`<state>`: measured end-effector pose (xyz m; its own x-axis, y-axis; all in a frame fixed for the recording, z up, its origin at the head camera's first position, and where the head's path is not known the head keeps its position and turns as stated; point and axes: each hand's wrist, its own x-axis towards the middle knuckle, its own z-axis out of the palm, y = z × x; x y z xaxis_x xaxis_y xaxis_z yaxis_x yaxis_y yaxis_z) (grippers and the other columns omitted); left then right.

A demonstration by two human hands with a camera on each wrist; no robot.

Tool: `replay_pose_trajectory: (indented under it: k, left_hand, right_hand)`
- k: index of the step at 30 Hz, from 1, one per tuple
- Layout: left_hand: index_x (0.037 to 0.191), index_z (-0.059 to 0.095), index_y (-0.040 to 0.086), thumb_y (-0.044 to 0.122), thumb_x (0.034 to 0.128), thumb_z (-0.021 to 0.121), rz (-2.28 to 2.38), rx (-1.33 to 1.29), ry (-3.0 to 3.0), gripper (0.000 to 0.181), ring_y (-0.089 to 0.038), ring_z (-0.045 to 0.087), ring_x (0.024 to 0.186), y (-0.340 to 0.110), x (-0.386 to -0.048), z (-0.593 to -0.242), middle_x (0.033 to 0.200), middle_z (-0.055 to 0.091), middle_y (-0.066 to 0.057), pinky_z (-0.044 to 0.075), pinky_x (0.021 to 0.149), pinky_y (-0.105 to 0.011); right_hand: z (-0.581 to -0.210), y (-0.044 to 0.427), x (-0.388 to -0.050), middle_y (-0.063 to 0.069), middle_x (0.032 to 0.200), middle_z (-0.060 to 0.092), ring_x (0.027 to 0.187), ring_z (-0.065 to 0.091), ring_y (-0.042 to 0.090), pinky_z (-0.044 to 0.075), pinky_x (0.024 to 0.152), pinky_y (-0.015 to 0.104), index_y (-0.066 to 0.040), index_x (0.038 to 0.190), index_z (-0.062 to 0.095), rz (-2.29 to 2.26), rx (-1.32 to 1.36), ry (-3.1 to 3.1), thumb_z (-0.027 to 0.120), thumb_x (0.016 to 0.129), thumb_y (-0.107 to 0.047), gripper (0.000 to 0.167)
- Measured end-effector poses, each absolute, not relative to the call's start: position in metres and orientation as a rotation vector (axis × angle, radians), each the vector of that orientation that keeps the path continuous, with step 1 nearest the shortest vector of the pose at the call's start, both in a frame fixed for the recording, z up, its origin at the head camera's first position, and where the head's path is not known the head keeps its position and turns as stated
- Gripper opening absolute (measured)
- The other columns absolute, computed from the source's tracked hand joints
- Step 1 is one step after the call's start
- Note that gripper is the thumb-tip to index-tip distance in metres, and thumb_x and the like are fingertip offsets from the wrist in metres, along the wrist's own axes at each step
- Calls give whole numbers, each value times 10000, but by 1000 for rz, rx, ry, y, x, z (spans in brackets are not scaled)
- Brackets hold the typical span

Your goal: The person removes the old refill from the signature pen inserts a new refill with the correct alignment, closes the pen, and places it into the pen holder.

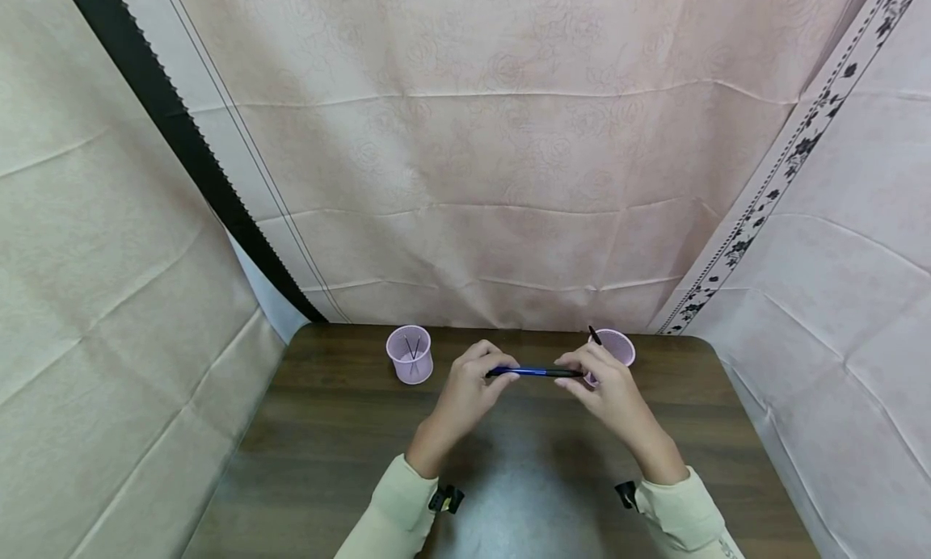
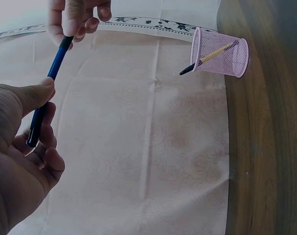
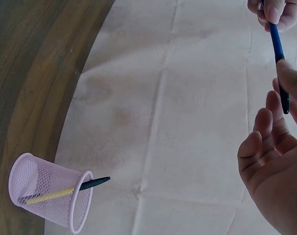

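A blue pen with black ends [image 1: 534, 371] is held level between both hands above the table. My left hand [image 1: 465, 389] pinches its left end between thumb and fingers, and my right hand [image 1: 609, 385] pinches the right end. In the right wrist view the pen's black tip [image 3: 284, 100] pokes out past the right thumb. Just behind the right hand stands a lilac mesh pen cup [image 1: 620, 346], partly hidden by it. A yellow pen with a black end [image 2: 187, 69] leans inside that cup, its dark end above the rim.
A second lilac mesh cup [image 1: 409, 373] stands at the table's back left, with thin dark lines showing inside that I cannot identify. The brown wooden table [image 1: 327, 438] ends at a hanging pale cloth [image 1: 465, 244]. More cloth hangs at both sides.
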<state>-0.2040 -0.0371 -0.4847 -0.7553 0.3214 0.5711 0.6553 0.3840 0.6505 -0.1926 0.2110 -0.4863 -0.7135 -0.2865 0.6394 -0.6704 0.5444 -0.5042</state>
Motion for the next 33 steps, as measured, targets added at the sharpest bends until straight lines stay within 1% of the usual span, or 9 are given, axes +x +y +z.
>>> replay_pose_trajectory:
  k: [5,10,12,15,19,23,26,28,33]
  left_hand:
    - [954,783,85,67,881,806,-1302,-868,-2287,79,-125,615,827,-38,-204,-484,931,633,-23,565,696,-175]
    - [952,782,91,49,869,813,-1287,-872,-2283,98,-115,605,826,-38,-204,-486,930,629,-16,560,695,-172]
    - [949,782,94,35,860,818,-1282,-873,-2279,113,-113,602,823,-38,-205,-487,927,628,-13,557,692,-173]
    - [944,781,97,13,845,825,-1279,-874,-2273,138,-112,599,818,-38,-205,-488,922,626,-10,556,692,-176]
    - [943,782,98,8,845,824,-1281,-874,-2276,140,-113,599,819,-38,-204,-487,916,626,-5,557,692,-178]
    - [954,784,99,42,868,813,-1279,-872,-2297,107,-108,599,829,-39,-204,-487,921,630,0,552,699,-179]
    - [963,785,102,81,890,800,-1276,-869,-2314,78,-103,597,839,-39,-204,-487,928,633,2,548,709,-179]
    - [967,787,101,92,895,796,-1272,-869,-2322,73,-102,596,844,-39,-204,-487,931,634,2,548,711,-181]
    - [967,788,104,95,890,801,-1250,-865,-2336,78,-103,594,846,-39,-204,-487,930,637,4,550,708,-187]
  right_hand:
    - [-484,213,-191,-65,914,679,773,546,70,440,647,167,-108,1003,766,1034,772,-2327,831,830,-17,206]
    - [-484,215,-192,-95,865,682,773,517,46,416,653,188,-137,963,781,1018,793,-2343,769,923,-124,44]
    - [-484,215,-192,-97,863,682,783,518,42,406,671,167,-137,954,782,1020,799,-2347,749,947,-172,48]
    - [-485,214,-192,-99,869,681,798,523,42,412,684,178,-142,949,779,1028,802,-2344,735,960,-198,72]
    - [-485,213,-192,-91,864,674,787,532,91,420,678,215,-133,945,773,1023,811,-2321,746,948,-171,47]
    - [-486,212,-192,-82,865,662,764,543,175,397,679,185,-113,951,772,1029,810,-2311,772,920,-128,35]
    - [-486,212,-191,-81,876,660,764,552,201,390,686,161,-113,952,769,1035,805,-2314,795,885,-74,81]
    - [-486,211,-191,-76,878,660,764,547,191,392,684,155,-118,944,762,1035,809,-2306,811,854,-26,138]
    - [-485,210,-190,-67,901,653,797,505,91,394,675,147,-122,954,743,1028,812,-2304,842,804,21,230]
